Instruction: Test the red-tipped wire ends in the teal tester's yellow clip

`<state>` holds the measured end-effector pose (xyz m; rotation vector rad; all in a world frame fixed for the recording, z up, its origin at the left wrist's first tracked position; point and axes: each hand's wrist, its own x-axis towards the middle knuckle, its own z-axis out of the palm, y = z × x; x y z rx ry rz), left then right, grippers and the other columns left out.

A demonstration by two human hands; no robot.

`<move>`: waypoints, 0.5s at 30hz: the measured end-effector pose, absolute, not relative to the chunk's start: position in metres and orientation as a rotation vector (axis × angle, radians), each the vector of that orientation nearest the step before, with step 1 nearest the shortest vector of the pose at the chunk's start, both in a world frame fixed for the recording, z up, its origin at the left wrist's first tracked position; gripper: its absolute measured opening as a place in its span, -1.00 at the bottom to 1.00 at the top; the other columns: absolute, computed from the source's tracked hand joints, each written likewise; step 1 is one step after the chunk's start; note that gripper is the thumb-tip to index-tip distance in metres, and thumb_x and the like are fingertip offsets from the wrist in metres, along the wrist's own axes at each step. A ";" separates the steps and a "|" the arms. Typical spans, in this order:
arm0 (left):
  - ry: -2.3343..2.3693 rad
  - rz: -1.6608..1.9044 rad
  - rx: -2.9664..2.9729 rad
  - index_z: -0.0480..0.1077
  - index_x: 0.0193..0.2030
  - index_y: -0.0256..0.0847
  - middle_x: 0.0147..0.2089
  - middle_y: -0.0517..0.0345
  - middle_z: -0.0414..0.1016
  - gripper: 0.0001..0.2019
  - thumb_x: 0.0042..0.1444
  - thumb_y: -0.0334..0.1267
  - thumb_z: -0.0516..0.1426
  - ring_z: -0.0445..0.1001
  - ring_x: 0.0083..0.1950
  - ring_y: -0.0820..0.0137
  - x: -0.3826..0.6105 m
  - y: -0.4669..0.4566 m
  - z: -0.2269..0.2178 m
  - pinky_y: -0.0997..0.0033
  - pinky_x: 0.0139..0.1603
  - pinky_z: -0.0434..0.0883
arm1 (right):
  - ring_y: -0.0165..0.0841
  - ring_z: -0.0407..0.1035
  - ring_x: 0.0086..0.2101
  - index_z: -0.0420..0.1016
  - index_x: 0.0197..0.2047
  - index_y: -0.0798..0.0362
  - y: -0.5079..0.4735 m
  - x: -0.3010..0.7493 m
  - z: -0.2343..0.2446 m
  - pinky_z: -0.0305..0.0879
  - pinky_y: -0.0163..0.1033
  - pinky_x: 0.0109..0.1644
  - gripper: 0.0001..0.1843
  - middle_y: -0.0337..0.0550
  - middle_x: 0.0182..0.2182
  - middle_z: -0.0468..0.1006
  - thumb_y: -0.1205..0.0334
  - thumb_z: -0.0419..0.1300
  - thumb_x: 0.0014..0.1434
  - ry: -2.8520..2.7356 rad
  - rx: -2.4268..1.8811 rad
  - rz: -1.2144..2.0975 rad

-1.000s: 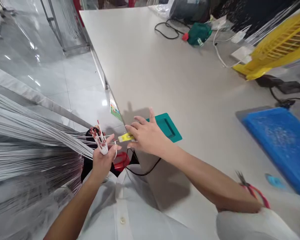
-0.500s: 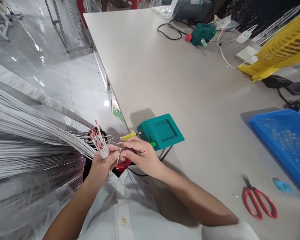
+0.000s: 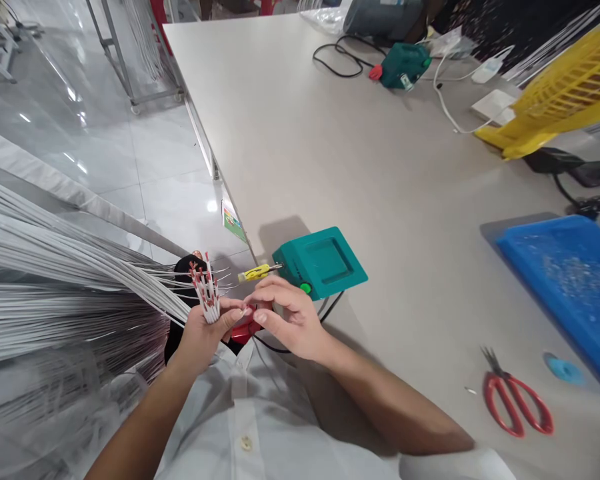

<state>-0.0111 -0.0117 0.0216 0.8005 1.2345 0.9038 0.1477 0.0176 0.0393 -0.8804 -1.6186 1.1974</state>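
My left hand [image 3: 205, 333] is closed around a bundle of white wires [image 3: 210, 307] whose red tips stand up above the fist. A small wire end shows at its thumb and forefinger tips. Close by on the right is my right hand [image 3: 293, 320], its thumb and fingers parted around that spot. Nothing is visibly gripped in it. Just beyond the right hand, a green device [image 3: 323, 263] with a green button sits at the table edge. A yellow-handled tool [image 3: 255, 272] sticks out of its left side. A red object [image 3: 245, 330], partly hidden, lies below my hands.
Long white wires [image 3: 80, 253] hang in a mass at the left. On the table [image 3: 380, 180] lie red-handled scissors [image 3: 515, 393], a blue tray [image 3: 570, 280] and a light-blue ring [image 3: 564, 369]. Farther back are a yellow fan [image 3: 570, 93] and another green device [image 3: 405, 65].
My right thumb and forefinger have parted and drawn slightly away from the wire end. The bundle in my left hand has shifted a little right and stands more upright.
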 end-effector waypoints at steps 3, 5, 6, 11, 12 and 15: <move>1.281 0.920 0.859 0.50 -0.35 -0.28 -0.66 0.28 0.27 -0.77 -0.08 -0.15 0.22 0.18 -0.60 0.54 -0.010 -0.011 0.022 0.52 -0.59 0.13 | -0.39 0.33 -0.39 0.51 -0.32 0.07 0.018 0.148 0.045 0.31 -0.25 -0.33 -0.88 -0.11 -0.44 0.47 0.35 0.14 0.08 -1.685 -0.964 1.008; 1.253 0.901 0.927 0.47 -0.42 -0.30 -0.66 0.29 0.23 -0.77 -0.06 -0.13 0.19 0.15 -0.60 0.54 -0.009 -0.012 0.023 0.51 -0.59 0.13 | -0.39 0.35 -0.37 0.51 -0.28 0.07 0.018 0.144 0.045 0.32 -0.26 -0.30 -0.84 -0.10 -0.40 0.47 0.36 0.12 0.10 -1.731 -1.013 0.972; 1.232 0.875 0.969 0.43 -0.50 -0.30 -0.67 0.29 0.20 -0.76 -0.04 -0.12 0.18 0.14 -0.60 0.54 -0.008 -0.013 0.022 0.51 -0.59 0.12 | -0.39 0.35 -0.36 0.52 -0.26 0.08 0.017 0.142 0.045 0.32 -0.26 -0.30 -0.83 -0.09 -0.39 0.47 0.35 0.11 0.10 -1.759 -1.029 0.977; 1.217 0.786 1.067 0.19 -0.71 -0.25 -0.71 0.29 0.12 -0.59 0.00 -0.05 0.12 0.06 -0.63 0.56 -0.004 -0.017 0.021 0.51 -0.65 0.06 | -0.44 0.31 -0.46 0.51 -0.40 0.08 0.017 0.134 0.044 0.26 -0.34 -0.41 -0.84 -0.16 -0.47 0.44 0.32 0.10 0.11 -1.807 -1.033 1.140; 1.222 0.801 1.070 0.20 -0.70 -0.26 -0.70 0.29 0.13 -0.60 -0.01 -0.05 0.13 0.07 -0.63 0.56 -0.003 -0.017 0.022 0.51 -0.65 0.07 | -0.45 0.30 -0.48 0.49 -0.44 0.09 0.017 0.133 0.044 0.24 -0.35 -0.43 -0.84 -0.18 -0.50 0.42 0.33 0.10 0.10 -1.784 -1.051 1.143; 1.296 0.928 1.022 0.38 -0.58 -0.28 -0.68 0.26 0.26 -0.71 -0.01 -0.10 0.15 0.22 -0.60 0.52 -0.002 -0.017 0.026 0.50 -0.58 0.22 | -0.44 0.25 -0.50 0.39 -0.52 0.08 0.016 0.134 0.041 0.21 -0.34 -0.44 -0.84 -0.21 -0.55 0.36 0.33 0.11 0.09 -1.676 -1.138 1.083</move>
